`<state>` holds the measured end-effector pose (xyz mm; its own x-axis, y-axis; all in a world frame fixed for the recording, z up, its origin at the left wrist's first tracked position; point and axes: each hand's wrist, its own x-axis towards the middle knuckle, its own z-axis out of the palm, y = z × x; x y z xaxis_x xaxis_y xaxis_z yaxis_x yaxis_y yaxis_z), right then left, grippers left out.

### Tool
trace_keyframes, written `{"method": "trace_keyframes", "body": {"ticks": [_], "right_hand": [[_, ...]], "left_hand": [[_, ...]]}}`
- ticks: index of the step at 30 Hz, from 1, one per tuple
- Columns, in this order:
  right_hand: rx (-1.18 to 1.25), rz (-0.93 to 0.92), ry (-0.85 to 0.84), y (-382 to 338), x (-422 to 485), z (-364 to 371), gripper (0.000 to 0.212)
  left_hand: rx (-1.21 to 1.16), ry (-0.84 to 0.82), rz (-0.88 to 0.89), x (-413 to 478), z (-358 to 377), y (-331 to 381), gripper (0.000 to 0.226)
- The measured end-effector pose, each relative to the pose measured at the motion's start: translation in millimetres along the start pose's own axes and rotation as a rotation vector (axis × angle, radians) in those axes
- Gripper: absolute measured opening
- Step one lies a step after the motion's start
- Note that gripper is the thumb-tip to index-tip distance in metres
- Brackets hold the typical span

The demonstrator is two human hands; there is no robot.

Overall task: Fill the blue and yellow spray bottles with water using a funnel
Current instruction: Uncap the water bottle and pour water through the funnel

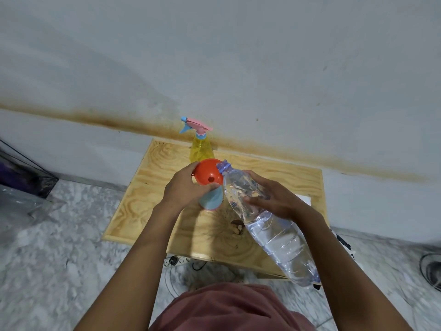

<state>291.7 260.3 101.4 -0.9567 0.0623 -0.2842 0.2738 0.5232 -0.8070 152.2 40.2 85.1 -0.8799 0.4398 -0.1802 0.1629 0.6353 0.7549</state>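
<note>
**Step in hand: pouring water into the blue bottle (judged).**
- Left hand [185, 187]: fingers curled round the rim of the orange plastic funnel [208, 174], holding it in the neck of the pale blue plastic spray bottle [212, 199], which stands mid-table.
- Right hand [274, 199]: fingers and thumb wrapped round the upper body of the large clear ribbed plastic water bottle [281, 237]. The bottle is uncapped and tilted, with its mouth at the funnel's right rim.
- Advice: keep the mouth over the funnel's bowl, tip slowly so the spout does not back up, and keep the funnel pinned upright.

**Containers.**
- Water bottle: holds clear water.
- Blue bottle: spray head off; fill level cannot be told.
- Yellow translucent spray bottle [201, 150]: at the far edge of the light plywood table [143, 187], by the wall. Its pink-and-blue trigger head is still on, so it is judged not yet filled.
</note>
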Motion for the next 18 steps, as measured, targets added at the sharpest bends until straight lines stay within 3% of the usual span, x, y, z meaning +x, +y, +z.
{"method": "trace_keyframes", "body": {"ticks": [18], "right_hand": [[0.032, 0.012, -0.038, -0.3, 1.2, -3.7, 0.077]], "left_hand": [[0.006, 0.014, -0.012, -0.5, -0.1, 2.8, 0.084]]}}
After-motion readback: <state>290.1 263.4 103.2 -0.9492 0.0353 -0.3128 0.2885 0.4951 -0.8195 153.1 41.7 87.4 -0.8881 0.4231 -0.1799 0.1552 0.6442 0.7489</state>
